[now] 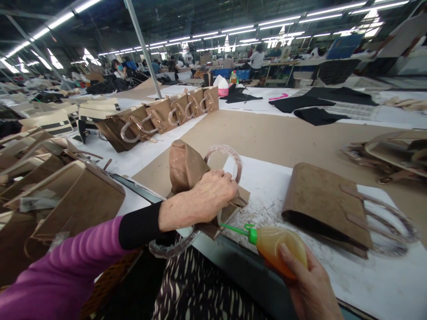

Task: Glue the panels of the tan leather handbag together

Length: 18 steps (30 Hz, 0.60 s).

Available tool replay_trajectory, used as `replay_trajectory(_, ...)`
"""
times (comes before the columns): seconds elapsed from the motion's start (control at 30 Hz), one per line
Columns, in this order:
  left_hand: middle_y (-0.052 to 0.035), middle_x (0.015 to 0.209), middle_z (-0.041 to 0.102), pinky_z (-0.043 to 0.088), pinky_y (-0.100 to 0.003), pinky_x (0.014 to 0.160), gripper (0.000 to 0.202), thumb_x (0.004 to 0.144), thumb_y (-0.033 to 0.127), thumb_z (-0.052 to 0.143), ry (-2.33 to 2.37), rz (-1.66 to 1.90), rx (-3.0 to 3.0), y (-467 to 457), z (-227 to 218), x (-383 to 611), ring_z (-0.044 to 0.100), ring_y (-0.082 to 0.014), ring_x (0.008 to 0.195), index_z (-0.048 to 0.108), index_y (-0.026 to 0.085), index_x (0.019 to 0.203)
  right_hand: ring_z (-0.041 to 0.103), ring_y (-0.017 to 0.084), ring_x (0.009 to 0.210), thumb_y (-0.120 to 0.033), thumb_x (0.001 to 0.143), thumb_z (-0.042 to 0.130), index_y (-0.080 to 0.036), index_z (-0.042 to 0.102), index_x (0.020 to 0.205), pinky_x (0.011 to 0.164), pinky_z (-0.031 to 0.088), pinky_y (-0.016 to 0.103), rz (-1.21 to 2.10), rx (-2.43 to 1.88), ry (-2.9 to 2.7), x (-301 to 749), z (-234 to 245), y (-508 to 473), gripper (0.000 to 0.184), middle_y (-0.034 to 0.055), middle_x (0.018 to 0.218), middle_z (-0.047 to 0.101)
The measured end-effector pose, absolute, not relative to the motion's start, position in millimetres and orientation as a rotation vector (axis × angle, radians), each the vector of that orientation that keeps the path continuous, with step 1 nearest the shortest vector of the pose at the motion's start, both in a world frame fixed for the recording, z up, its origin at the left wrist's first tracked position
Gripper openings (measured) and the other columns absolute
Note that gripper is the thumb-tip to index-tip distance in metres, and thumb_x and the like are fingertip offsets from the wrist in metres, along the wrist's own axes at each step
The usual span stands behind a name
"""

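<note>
My left hand (213, 191) is closed on a brown handbag (187, 166) at the table's front edge, its fingers curled out of sight over the bag. One plastic-wrapped handle (233, 155) arches up behind the hand; another hangs below the edge. In my right hand (310, 284) is a squeeze bottle (278, 249) of amber liquid with a green cap. Its thin green nozzle points left, and the tip is at the bag's lower part, just below my left hand. Whether the tip touches the bag I cannot tell.
A second brown handbag (328, 200) lies on its side to the right. Several finished-looking bags (160, 115) stand in a row behind, and more brown bags (80, 200) crowd the left. Black fabric pieces (323, 104) lie farther back. People work in the background.
</note>
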<state>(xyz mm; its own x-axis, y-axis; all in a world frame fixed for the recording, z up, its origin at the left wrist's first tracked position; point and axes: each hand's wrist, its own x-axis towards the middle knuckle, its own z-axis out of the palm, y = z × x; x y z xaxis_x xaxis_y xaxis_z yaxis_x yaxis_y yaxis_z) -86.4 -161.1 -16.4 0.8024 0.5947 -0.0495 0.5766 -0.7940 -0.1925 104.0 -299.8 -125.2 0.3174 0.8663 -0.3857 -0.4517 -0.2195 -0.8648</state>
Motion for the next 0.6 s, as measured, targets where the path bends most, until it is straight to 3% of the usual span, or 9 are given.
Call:
replay_trajectory(0.1,-0.0099,0.092,0.059,0.047,-0.035,0.071,0.020,0.074,0.020,0.069,-0.924,0.164,-2.824,-161.0,-15.9,-86.5,0.054,-0.0221,0.082,0.055,0.012,0.087,0.063,0.032,0.087,-0.044,0.061,0.084,-0.016,0.066,0.103,0.064,0.056,0.034,1.261,-1.315,-0.447,111.2,-131.9,-297.9,0.053,0.0104,0.100,0.068)
replay_trajectory(0.27,-0.0104,0.094,0.058,0.046,-0.035,0.072,0.016,0.076,0.017,0.066,-0.908,0.156,-2.821,-159.3,-17.7,-87.1,0.054,-0.0214,0.083,0.055,0.012,0.087,0.061,0.026,0.085,-0.043,0.067,0.081,-0.020,0.067,0.101,0.076,0.053,0.033,1.273,-1.271,-0.557,108.4,-134.7,-296.2,0.044,0.0047,0.093,0.067)
replay_trajectory(0.6,-0.0097,0.093,0.059,0.046,-0.034,0.069,0.017,0.074,0.017,0.068,-0.925,0.149,-2.815,-159.1,-18.8,-86.2,0.053,-0.0214,0.081,0.055,0.012,0.085,0.059,0.024,0.080,-0.046,0.068,0.080,-0.020,0.066,0.099,0.068,0.051,0.027,1.273,-1.318,-0.520,96.6,-119.8,-303.8,0.043,0.0028,0.086,0.066)
